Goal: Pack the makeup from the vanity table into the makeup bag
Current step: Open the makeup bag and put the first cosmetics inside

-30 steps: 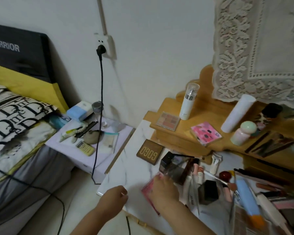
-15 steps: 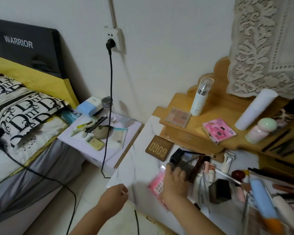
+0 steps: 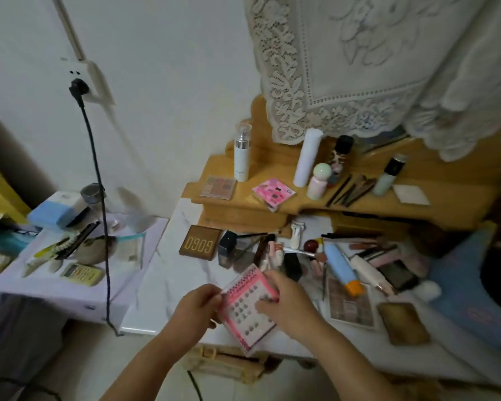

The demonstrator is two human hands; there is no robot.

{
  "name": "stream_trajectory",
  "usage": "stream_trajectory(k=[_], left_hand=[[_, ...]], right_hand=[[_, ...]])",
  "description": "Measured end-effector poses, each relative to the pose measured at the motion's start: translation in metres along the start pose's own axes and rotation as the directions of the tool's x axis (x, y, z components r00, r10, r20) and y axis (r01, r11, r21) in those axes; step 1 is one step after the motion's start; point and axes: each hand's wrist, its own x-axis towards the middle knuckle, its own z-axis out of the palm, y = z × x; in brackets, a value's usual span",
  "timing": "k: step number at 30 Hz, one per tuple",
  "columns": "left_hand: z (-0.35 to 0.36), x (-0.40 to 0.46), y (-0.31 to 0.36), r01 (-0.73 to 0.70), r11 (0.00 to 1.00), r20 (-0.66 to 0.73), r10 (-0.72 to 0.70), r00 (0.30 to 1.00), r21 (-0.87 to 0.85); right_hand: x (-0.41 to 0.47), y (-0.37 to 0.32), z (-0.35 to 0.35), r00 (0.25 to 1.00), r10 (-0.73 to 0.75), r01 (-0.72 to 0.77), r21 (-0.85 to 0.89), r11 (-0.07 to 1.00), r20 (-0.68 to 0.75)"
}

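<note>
White marble-patterned bench runs along a pale wall, with a raised wooden shelf at its back under a lace cloth. Both forearms reach in from the lower edge and meet over the front of the bench. The left hand comes up from the lower left, its fingers curled, pinching the left edge of a pink-bordered clear packet dotted with small dark pieces. The right hand comes from the lower right, its fingers bent over the packet's right side and its thumb lying on the packet's face. The packet is held tilted, lifted just above the bench's front edge.

Loose makeup lies scattered behind and to the right of the hands: a brown GOGO palette flat on the bench, a dark square bottle beside it, a blue tube with an orange cap, and a clear-lidded eyeshadow palette just right of the right wrist. On the shelf stand a white pump bottle, a white cylinder and a pink compact. A blue fabric bag sits at the bench's far right. A black cable hangs from a wall socket past a low side table.
</note>
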Motion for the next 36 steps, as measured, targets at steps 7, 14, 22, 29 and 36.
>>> stream_trajectory(k=[7, 14, 22, 29, 36], left_hand=[[0.064, -0.001, 0.051, -0.064, 0.998, 0.071, 0.066, 0.995, -0.029], [0.175, 0.006, 0.112, -0.142, 0.988, 0.261, 0.123, 0.957, 0.053], [0.331, 0.010, 0.176, -0.184, 0.977, 0.358, 0.133, 0.924, 0.112], [0.377, 0.021, 0.194, -0.143, 0.981, 0.333, 0.092, 0.938, 0.132], [0.375, 0.063, 0.219, -0.258, 0.932, 0.301, 0.177, 0.937, 0.256]], right_hand=[[-0.056, 0.053, -0.077, 0.979, 0.185, -0.171, 0.150, 0.974, -0.085], [-0.111, 0.118, -0.165, 0.917, 0.221, -0.170, 0.177, 0.969, -0.333], [-0.181, 0.199, -0.308, 0.782, 0.182, -0.198, 0.040, 0.979, -0.596], [-0.173, 0.210, -0.382, 0.701, 0.134, -0.165, 0.023, 0.986, -0.700], [-0.109, 0.211, -0.409, 0.690, -0.007, -0.221, -0.220, 0.950, -0.724]])
